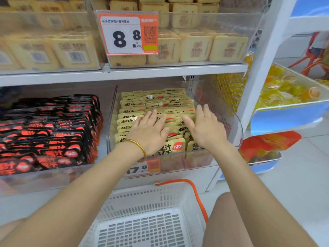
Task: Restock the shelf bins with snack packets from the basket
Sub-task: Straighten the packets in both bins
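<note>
A pale grey metal shelf board (124, 72) runs across the upper part of the view, carried at the right by a white slanted upright post (261, 56). Beyond the post, a light blue display stand (284, 118) steps down toward the floor. The floor (293, 184) is laid with large glossy pale grey tiles with thin darker joints, and it reflects soft, even, bright light. Far back at the upper right stands an orange-red metal frame (309, 59), blurred.
</note>
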Tool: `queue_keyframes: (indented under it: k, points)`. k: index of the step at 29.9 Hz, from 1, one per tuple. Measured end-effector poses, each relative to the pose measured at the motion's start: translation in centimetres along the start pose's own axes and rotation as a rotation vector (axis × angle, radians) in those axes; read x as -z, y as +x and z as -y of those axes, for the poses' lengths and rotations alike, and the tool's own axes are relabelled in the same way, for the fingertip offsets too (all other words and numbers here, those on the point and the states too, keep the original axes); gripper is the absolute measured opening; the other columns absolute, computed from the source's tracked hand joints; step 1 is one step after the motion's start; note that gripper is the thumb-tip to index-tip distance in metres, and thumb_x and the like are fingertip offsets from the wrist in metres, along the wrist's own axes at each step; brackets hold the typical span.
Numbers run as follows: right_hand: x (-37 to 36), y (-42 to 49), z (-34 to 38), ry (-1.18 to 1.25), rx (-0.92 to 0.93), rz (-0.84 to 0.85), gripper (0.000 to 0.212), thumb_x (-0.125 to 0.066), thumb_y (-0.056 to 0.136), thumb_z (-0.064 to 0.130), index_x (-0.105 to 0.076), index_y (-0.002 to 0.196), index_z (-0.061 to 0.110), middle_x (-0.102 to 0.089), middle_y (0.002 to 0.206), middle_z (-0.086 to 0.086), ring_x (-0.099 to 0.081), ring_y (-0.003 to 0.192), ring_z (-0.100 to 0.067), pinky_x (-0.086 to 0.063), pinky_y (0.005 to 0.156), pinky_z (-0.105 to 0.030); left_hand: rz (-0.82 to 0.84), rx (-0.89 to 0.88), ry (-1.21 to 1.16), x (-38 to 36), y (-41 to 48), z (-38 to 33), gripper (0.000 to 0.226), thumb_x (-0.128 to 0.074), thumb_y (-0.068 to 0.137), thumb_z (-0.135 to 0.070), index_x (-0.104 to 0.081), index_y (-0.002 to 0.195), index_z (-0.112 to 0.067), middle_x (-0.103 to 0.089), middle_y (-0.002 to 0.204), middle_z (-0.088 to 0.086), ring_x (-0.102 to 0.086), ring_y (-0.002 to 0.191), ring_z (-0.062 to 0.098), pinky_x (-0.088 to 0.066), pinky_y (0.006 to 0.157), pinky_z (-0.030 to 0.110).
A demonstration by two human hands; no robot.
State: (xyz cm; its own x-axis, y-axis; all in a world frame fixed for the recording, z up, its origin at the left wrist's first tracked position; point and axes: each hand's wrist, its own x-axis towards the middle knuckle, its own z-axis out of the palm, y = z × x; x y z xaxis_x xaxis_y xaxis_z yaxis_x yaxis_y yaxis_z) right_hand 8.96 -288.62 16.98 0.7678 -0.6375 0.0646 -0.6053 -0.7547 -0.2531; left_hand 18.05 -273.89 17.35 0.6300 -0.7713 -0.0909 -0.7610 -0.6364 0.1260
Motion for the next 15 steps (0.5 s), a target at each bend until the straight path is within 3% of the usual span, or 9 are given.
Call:
queue_keyframes:
  k: [5, 11, 15]
  points:
    - [-1.1, -0.9, 0.4, -0.088, 0.029, -0.032, 0.072, -0.016, 0.096, 0.058, -0.016, 0.151, 0.012, -0.012, 0.159, -0.008, -0.016, 0.145, -0.022, -0.026, 0.11, -0.046, -0.062, -0.059, 0.033, -1.1, -0.9, -1.8, 0.053, -0.007, 0.099, -0.047, 0.0, 0.15, -0.034, 0.009, 0.159, 0.002, 0.009, 0.146, 0.017, 0.002, 0.119, 0.042]
    - [-0.6, -1.6, -0.1, -0.053, 0.099, 0.03, 0.066, -0.02, 0.098, 0.054, -0.014, 0.152, 0.016, -0.008, 0.16, -0.004, -0.011, 0.146, -0.019, -0.026, 0.109, -0.044, -0.116, -0.061, 0.07, -1.4, -1.2, -1.6, 0.051, -0.009, 0.099, -0.047, -0.004, 0.149, -0.039, 0.002, 0.16, 0.004, 0.002, 0.147, 0.021, -0.003, 0.118, 0.042]
    - [0.1, -1.4, 0.2, -0.108, 0.113, 0.051, 0.066, -0.02, 0.099, 0.053, -0.012, 0.152, 0.016, -0.005, 0.16, -0.004, -0.006, 0.147, -0.02, -0.014, 0.116, -0.049, -0.032, -0.054, -0.059, -0.2, -1.2, -1.3, 0.053, -0.009, 0.1, -0.047, -0.007, 0.15, -0.033, 0.004, 0.159, 0.003, 0.005, 0.147, 0.019, -0.001, 0.119, 0.039]
